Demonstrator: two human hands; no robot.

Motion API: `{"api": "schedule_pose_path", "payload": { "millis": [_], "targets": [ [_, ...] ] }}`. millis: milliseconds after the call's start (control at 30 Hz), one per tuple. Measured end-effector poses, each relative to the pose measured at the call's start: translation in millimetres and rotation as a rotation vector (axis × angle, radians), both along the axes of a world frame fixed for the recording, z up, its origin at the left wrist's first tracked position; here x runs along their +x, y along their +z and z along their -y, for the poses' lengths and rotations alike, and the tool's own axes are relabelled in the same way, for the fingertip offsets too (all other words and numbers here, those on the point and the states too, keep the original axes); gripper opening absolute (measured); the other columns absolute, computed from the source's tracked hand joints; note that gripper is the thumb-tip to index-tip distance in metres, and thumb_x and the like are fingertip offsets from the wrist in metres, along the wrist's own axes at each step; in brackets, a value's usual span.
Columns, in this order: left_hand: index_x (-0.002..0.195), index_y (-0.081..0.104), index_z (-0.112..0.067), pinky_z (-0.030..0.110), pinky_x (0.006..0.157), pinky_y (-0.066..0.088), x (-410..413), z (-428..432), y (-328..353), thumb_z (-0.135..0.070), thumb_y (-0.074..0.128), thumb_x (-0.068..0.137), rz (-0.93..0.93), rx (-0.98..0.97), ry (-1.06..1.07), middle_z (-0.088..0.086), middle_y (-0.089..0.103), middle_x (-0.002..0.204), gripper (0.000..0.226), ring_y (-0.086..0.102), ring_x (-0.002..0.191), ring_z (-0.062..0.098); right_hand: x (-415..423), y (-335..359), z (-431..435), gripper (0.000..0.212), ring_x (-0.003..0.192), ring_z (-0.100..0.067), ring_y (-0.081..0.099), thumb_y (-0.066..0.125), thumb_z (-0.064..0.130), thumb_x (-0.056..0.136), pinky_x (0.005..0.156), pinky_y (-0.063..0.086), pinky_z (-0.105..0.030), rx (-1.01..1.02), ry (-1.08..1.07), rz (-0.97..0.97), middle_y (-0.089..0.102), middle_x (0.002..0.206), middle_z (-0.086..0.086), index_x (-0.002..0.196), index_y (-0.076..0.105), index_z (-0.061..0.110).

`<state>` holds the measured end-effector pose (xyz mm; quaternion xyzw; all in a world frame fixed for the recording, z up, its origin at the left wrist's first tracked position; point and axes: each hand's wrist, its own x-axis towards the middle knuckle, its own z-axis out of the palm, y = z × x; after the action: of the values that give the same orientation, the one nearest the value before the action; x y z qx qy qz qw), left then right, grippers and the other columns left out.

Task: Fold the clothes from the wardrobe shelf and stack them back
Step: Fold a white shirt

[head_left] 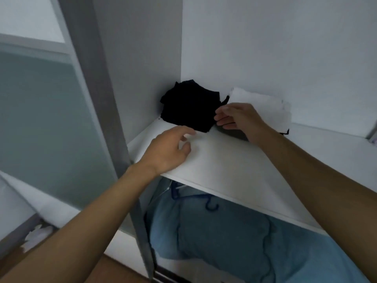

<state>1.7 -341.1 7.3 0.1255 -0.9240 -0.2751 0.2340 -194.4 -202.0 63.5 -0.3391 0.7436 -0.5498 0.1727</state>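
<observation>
Up on the wardrobe shelf [234,166], seen from the head camera, two bits of clothing lie at the back. A black heap [189,107] sits in the back corner, at about 12 o'clock from the middle of the picture. It is all bunched up and lumpy, not folded. A white cloth [263,105] lies just beside it, at 3 o'clock from the heap. It looks flatter, but I cannot tell if it is folded.

The left hand [167,152] is over the bare front part of the shelf, at 6 o'clock from the black heap. Its fingers are loosely bent and it holds nothing. The right hand [238,119] reaches in between the two cloths, partly over the white one. Its thumb and fingers are a little apart and point to 9 o'clock, at the edge of the black heap. The tips are touching that edge or are just beside it; I cannot tell which. It has not got hold of anything that I can see.

Down at 6 o'clock, under the shelf, blue clothes [224,242] hang on blue hangers [210,205].

I think the job has hardly begun. Nothing here is neatly stacked. The black heap needs to come out, be folded and go back. The white cloth may need that too.
</observation>
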Motion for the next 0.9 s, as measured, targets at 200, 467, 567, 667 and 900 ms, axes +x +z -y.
{"api": "schedule_pose_path", "payload": {
  "millis": [200, 467, 567, 667, 900],
  "targets": [
    [0.109, 0.064, -0.025, 0.04, 0.081, 0.056, 105, 19, 1, -0.018, 0.055, 0.09, -0.109, 0.041, 0.205, -0.013, 0.072, 0.097, 0.023, 0.068, 0.083, 0.014, 124, 32, 93, 0.034, 0.096, -0.015, 0.072, 0.043, 0.037, 0.104, 0.087, 0.058, -0.033, -0.063, 0.276, 0.135, 0.076, 0.1, -0.001, 0.102, 0.07, 0.018],
    [0.106, 0.062, -0.023, 0.042, 0.082, 0.055, 157, 44, -19, -0.018, 0.055, 0.092, -0.03, 0.107, 0.33, -0.006, 0.069, 0.094, 0.017, 0.066, 0.088, 0.02, 206, 20, 157, 0.053, 0.112, -0.021, 0.058, 0.029, 0.046, 0.106, 0.108, 0.041, -0.045, -0.203, 0.217, 0.492, 0.064, 0.124, -0.009, 0.127, 0.06, 0.008],
    [0.121, 0.06, -0.017, 0.039, 0.091, 0.053, 153, 37, -15, -0.014, 0.053, 0.092, -0.007, 0.147, 0.263, -0.003, 0.068, 0.11, 0.03, 0.064, 0.102, 0.018, 213, 18, 162, 0.056, 0.116, -0.022, 0.056, 0.027, 0.048, 0.105, 0.113, 0.037, -0.046, -0.219, 0.209, 0.5, 0.063, 0.126, -0.008, 0.13, 0.06, 0.01],
    [0.133, 0.053, -0.015, 0.039, 0.095, 0.051, 148, 31, -10, -0.015, 0.051, 0.092, 0.036, 0.141, 0.275, -0.002, 0.065, 0.12, 0.041, 0.062, 0.109, 0.021, 218, 19, 164, 0.058, 0.124, -0.021, 0.056, 0.029, 0.055, 0.103, 0.113, 0.038, -0.047, -0.184, 0.183, 0.438, 0.062, 0.135, -0.004, 0.137, 0.057, 0.017],
    [0.13, 0.052, -0.01, 0.043, 0.09, 0.051, 144, 20, -2, -0.017, 0.051, 0.094, 0.12, 0.031, 0.326, 0.008, 0.067, 0.115, 0.037, 0.062, 0.105, 0.031, 205, 17, 145, 0.067, 0.122, -0.016, 0.051, 0.028, 0.061, 0.101, 0.109, 0.039, -0.038, -0.125, 0.175, 0.377, 0.045, 0.151, -0.005, 0.151, 0.038, 0.017]
  ]
}}
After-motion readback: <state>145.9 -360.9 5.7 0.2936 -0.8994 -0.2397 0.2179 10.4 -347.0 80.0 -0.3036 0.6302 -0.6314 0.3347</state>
